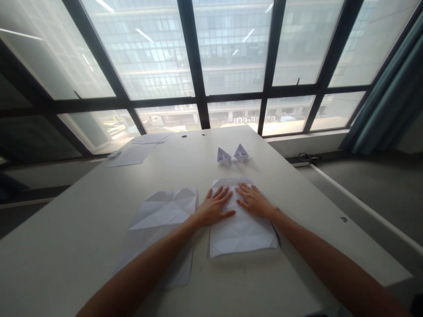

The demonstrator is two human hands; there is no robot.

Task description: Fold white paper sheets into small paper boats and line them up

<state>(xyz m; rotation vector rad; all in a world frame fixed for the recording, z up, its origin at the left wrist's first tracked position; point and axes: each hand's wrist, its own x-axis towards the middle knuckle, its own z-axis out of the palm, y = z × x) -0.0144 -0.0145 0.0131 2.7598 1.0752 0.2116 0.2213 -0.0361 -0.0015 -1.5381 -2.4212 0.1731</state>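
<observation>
Both of your hands lie flat on the creased sheet (243, 231) in front of you, palms down and fingers spread. Your left hand (214, 208) presses the sheet's upper left part, with the thumb stretched out to the right across the paper. Your right hand (254, 201) rests just beside it on the upper right part, fingertips pointing toward the far edge. Neither hand is closed around anything; both are open and simply pressing the paper against the table (82, 246).

The creased sheet is white, roughly rectangular, and marked all over with fold lines that catch the light as faint ridges. Its near edge curls up slightly from the tabletop, and its far edge looks rounded at the corners.

Just to the left of the creased sheet lies a second sheet (165, 220), also white and crumpled with diagonal creases; your left forearm crosses over its near right part. Beyond the creased sheet, farther from you, stand two small paper boats (232, 155) side by side. Well off to the far left of the creased sheet, flat papers (140, 149) rest near the table's back edge.
</observation>
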